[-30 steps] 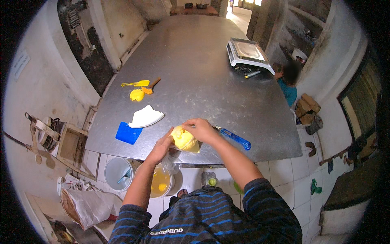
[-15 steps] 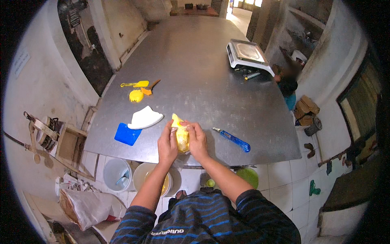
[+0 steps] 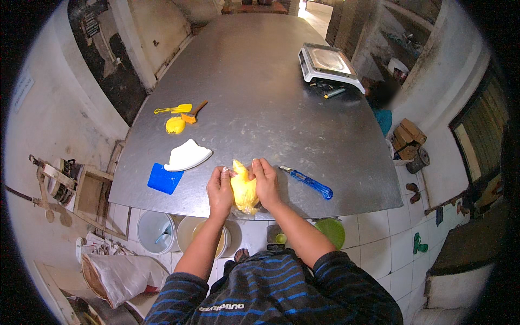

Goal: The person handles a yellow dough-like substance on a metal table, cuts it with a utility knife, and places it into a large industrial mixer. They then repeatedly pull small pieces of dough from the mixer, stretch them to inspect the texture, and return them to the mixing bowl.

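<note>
A clear plastic bag filled with yellow paste stands at the near edge of the metal table, its twisted, narrow end pointing away from me. My left hand grips its left side near the neck, fingers closed on the plastic. On the other side my right hand pinches the plastic near the top, fingers bent. Right of the hands lies a blue-handled utility knife. To the left are a white curved scraper and a flat blue scraper, the white one partly over the blue.
Farther left lie a yellow spatula, a wooden-handled tool and a yellow lump. A white scale stands at the far right, with a person beyond the table's right edge. Buckets stand below the near edge.
Both hands have moved slightly apart and shifted on the bag, showing more of the yellow paste. The bag sits a little nearer to me. My view has shifted slightly.
</note>
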Available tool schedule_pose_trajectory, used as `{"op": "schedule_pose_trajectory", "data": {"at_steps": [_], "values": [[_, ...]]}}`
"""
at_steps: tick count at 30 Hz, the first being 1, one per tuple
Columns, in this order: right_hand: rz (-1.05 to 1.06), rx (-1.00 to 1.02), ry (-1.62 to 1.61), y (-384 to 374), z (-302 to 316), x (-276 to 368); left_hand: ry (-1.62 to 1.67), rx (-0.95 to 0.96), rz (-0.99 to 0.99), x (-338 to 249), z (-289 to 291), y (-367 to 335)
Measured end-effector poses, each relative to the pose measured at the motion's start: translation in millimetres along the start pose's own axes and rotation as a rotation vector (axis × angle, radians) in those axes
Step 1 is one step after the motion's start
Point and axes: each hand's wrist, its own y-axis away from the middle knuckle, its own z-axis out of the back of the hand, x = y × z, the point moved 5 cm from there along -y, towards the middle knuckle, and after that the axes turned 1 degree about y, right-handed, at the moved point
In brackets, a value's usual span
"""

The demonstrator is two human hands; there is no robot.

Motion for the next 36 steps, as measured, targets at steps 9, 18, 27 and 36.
{"op": "schedule_pose_trajectory", "data": {"at_steps": [9,18,27,36], "values": [[0.118,0.232,0.160,-1,12,25,0.050,0.025,-0.121,-15,-14,1],[0.590,0.518,0.831,5,19,67,-0.239,0.016,-0.139,-31,-17,2],[0.384,0.571,0.930,0,16,63,-0.173,0.113,-0.113,-13,-22,-5],[0.181,0.082,0.480,-4,42,8,0.146,0.008,0.084,8,-25,-2]]}}
